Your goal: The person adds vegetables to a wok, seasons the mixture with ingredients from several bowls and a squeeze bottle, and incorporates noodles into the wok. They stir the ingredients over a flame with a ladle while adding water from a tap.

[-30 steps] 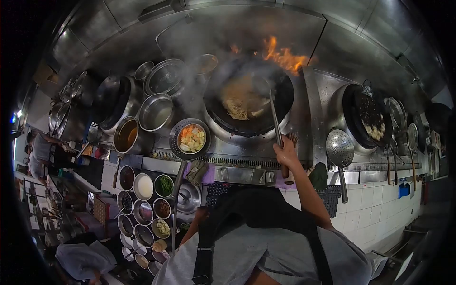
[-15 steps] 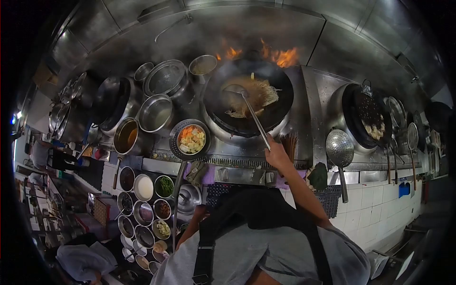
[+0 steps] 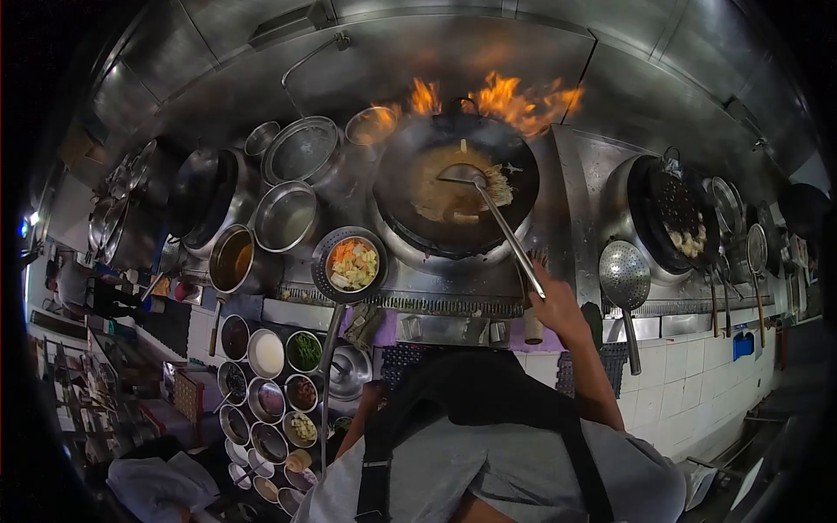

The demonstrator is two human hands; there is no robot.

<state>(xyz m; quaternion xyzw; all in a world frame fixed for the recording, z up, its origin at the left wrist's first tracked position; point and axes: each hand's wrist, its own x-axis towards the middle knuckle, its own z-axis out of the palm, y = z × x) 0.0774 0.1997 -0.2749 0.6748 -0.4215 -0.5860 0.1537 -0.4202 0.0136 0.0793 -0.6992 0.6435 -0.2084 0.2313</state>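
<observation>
A long-handled metal ladle has its end gripped in my right hand. Its bowl rests in the broth and noodles inside a large black wok. Tall orange flames burn behind the wok's far rim. My left hand is low beside my apron, near a round metal lid; its fingers are dark and partly hidden, so what it holds is unclear. Left of the wok, a perforated strainer carries a bowl of chopped vegetables.
Metal pots stand left of the wok, with an amber liquid pot nearer. Ingredient bowls fill the lower left. On the right are a skimmer and a second wok. A co-worker is at the bottom left.
My right hand has moved right and slightly nearer to me. The ladle bowl has shifted right within the wok. Flames behind the wok have grown taller and wider.
</observation>
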